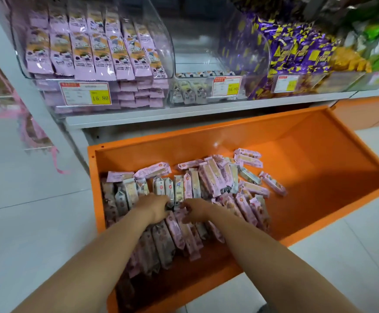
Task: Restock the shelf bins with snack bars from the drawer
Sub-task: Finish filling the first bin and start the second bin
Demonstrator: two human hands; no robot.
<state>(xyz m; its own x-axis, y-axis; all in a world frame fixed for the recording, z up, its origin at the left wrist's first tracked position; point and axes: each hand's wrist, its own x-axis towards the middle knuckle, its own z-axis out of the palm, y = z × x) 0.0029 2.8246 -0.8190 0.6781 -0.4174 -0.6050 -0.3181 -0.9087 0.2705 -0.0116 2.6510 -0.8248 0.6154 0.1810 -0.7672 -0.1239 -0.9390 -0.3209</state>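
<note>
An orange drawer (308,154) is pulled out below the shelf. Its left half holds a heap of pink and grey-white snack bars (208,179). Both my hands reach down into the heap. My left hand (155,207) has its fingers curled down among the upright grey-white bars. Beside it my right hand (196,210) curls its fingers over the pink bars; whether either hand holds a bar is hidden. Above, the left clear shelf bin (161,41) is packed with pink bars. The middle bin (208,62) has only a low layer of grey-white bars.
A right bin (297,53) holds purple and yellow packets, with green and yellow bags further right. Price tags (85,93) hang on the bin fronts. The white shelf edge (184,111) juts over the drawer's back. White tiled floor surrounds the drawer; pink ribbons hang at left.
</note>
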